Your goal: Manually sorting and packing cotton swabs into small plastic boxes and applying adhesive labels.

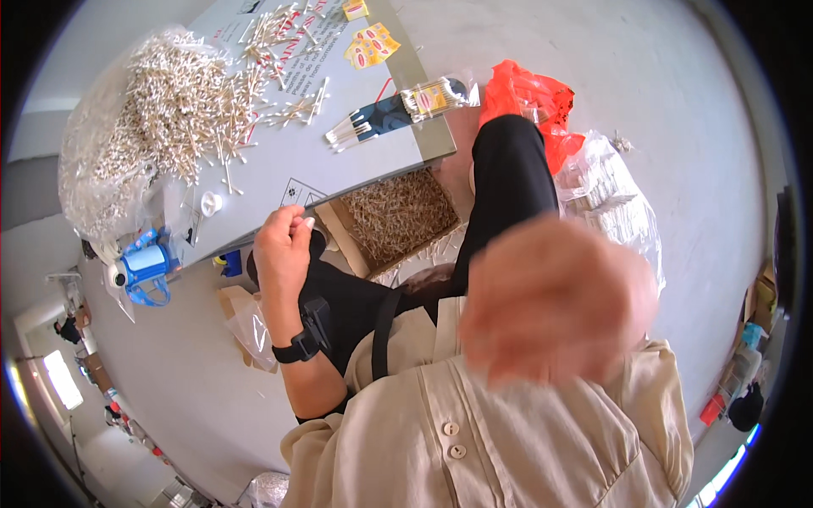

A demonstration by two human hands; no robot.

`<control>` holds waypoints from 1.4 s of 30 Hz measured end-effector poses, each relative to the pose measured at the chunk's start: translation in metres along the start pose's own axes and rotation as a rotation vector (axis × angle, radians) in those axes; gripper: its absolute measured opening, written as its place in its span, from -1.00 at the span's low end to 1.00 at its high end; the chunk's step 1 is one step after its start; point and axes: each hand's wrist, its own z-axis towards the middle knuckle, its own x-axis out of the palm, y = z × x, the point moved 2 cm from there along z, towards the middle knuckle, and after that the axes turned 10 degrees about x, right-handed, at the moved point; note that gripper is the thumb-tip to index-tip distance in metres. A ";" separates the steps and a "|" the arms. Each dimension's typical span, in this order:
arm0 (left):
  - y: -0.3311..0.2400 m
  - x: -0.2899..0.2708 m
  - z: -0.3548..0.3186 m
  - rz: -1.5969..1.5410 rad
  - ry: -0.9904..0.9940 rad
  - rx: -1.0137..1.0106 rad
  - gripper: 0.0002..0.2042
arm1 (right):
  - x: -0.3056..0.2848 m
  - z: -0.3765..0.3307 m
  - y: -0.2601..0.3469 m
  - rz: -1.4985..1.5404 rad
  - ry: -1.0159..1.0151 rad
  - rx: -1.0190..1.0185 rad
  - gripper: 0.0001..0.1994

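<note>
My left hand (284, 254) is at the near edge of the grey table (279, 182), its fingers curled in and its thumb against them. Whether anything lies inside the fingers is hidden. Large and smeared by motion, my right hand (559, 300) is raised over my lap, and its fingers cannot be made out. On the table a big heap of cotton swabs (182, 102) spills from a clear plastic bag (80, 169). Near the right corner, a dark blue strip (385, 116) carries a few swabs and a bundle of swabs with a yellow label (434, 99).
Below the table edge stands a cardboard box (368, 262) of loose swabs. A red plastic bag (517, 89) and a clear bag of white packs (610, 199) lie right of my leg. Yellow labels (373, 46) and a white round cap (211, 203) are on the table; a blue bottle (146, 264) is left.
</note>
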 end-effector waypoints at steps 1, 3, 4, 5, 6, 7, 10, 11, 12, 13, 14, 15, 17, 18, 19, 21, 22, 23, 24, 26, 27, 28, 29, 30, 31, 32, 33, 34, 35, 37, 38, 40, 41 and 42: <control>0.000 0.003 0.002 0.015 0.035 0.010 -0.81 | 0.001 0.008 0.009 -0.089 0.139 -0.018 -0.87; -0.005 0.018 0.021 -0.029 0.073 0.054 -0.80 | -0.002 0.026 0.031 -0.085 0.144 0.018 -0.87; -0.005 0.021 0.027 -0.039 0.093 0.058 -0.80 | -0.009 0.038 0.038 -0.086 0.138 0.081 -0.79; -0.003 0.023 0.032 -0.049 0.109 0.053 -0.80 | -0.011 0.048 0.034 -0.083 0.140 0.144 -0.64; 0.001 0.024 0.039 -0.042 0.133 0.038 -0.80 | 0.000 0.052 0.019 -0.059 0.142 0.149 -0.64; -0.006 0.036 0.053 -0.079 0.160 0.053 -0.80 | 0.006 0.055 0.014 -0.137 -0.120 0.112 -0.67; -0.007 0.048 0.075 -0.071 0.208 0.128 -0.79 | 0.001 0.090 -0.008 -0.142 -0.410 0.083 -0.72; -0.007 0.047 0.080 -0.081 0.215 0.113 -0.79 | -0.004 0.099 -0.010 -0.085 -0.445 0.089 -0.74; -0.009 0.044 0.085 -0.060 0.244 0.118 -0.78 | -0.020 0.104 -0.008 -0.079 -0.437 0.101 -0.74; -0.002 0.031 0.082 -0.006 0.251 0.099 -0.78 | -0.035 0.109 -0.009 0.042 -0.189 0.112 -0.74; -0.002 0.030 0.088 -0.015 0.261 0.115 -0.77 | -0.046 0.115 -0.008 0.125 0.045 0.124 -0.74; -0.004 0.029 0.092 -0.020 0.268 0.131 -0.77 | -0.048 0.120 -0.005 0.128 0.057 0.105 -0.74; -0.012 0.028 0.102 -0.013 0.252 0.153 -0.76 | -0.049 0.123 0.009 0.003 0.069 -0.047 -0.69; -0.013 0.026 0.104 0.047 0.256 0.169 -0.76 | -0.048 0.120 0.015 -0.055 0.079 -0.133 -0.67; -0.012 0.024 0.099 0.108 0.269 0.181 -0.76 | -0.045 0.112 0.014 -0.065 0.085 -0.153 -0.67; -0.003 0.015 0.084 0.162 0.233 0.173 -0.77 | -0.026 0.092 -0.005 0.135 0.279 -0.094 -0.86; 0.003 0.015 0.073 0.192 0.232 0.161 -0.79 | -0.011 0.087 -0.012 0.124 0.196 -0.039 -0.86; -0.002 0.018 0.064 0.187 0.221 0.183 -0.79 | -0.005 0.081 -0.017 0.113 0.224 -0.034 -0.86; -0.004 0.024 0.053 0.225 0.237 0.185 -0.79 | 0.003 0.075 -0.025 0.101 0.252 -0.027 -0.86; 0.000 0.030 0.034 0.231 0.268 0.159 -0.79 | 0.028 0.057 -0.056 0.024 0.282 0.350 -0.86; -0.001 0.028 0.027 0.235 0.245 0.183 -0.79 | 0.036 0.051 -0.069 -0.092 0.296 0.426 -0.85; 0.001 0.026 0.018 0.187 0.281 0.181 -0.79 | 0.049 0.039 -0.089 -0.158 0.159 0.468 -0.89; 0.006 0.025 0.007 0.140 0.315 0.170 -0.79 | 0.057 0.031 -0.100 -0.256 0.161 0.530 -0.88; 0.018 0.022 0.001 0.150 0.320 0.180 -0.80 | 0.064 0.028 -0.103 -0.391 0.203 0.616 -0.87; 0.014 0.018 0.001 0.147 0.303 0.194 -0.80 | 0.067 0.019 -0.113 -0.413 0.201 0.609 -0.87; 0.009 0.015 0.002 0.166 0.358 0.126 -0.80 | 0.067 0.009 -0.124 -0.419 0.155 0.634 -0.87; 0.007 0.011 0.003 0.191 0.411 0.052 -0.79 | 0.066 0.003 -0.134 -0.420 0.110 0.652 -0.86; 0.010 0.008 0.003 0.200 0.384 0.057 -0.78 | 0.064 -0.001 -0.139 -0.435 0.107 0.640 -0.86; 0.013 0.008 0.002 0.201 0.372 0.064 -0.78 | 0.061 -0.003 -0.144 -0.466 0.074 0.669 -0.85; 0.020 0.011 0.003 0.191 0.337 0.099 -0.80 | 0.056 -0.007 -0.157 -0.502 0.041 0.695 -0.85; 0.023 0.012 0.004 0.191 0.329 0.101 -0.80 | 0.052 -0.008 -0.165 -0.496 0.010 0.746 -0.86; 0.030 0.015 0.007 0.103 0.346 0.091 -0.80 | 0.046 -0.004 -0.183 -0.493 -0.020 0.795 -0.87; 0.035 0.018 0.011 0.102 0.342 0.092 -0.80 | 0.042 -0.003 -0.193 -0.477 -0.076 0.838 -0.87; 0.040 0.020 0.014 0.073 0.290 0.106 -0.80 | 0.039 -0.001 -0.205 -0.460 -0.132 0.882 -0.87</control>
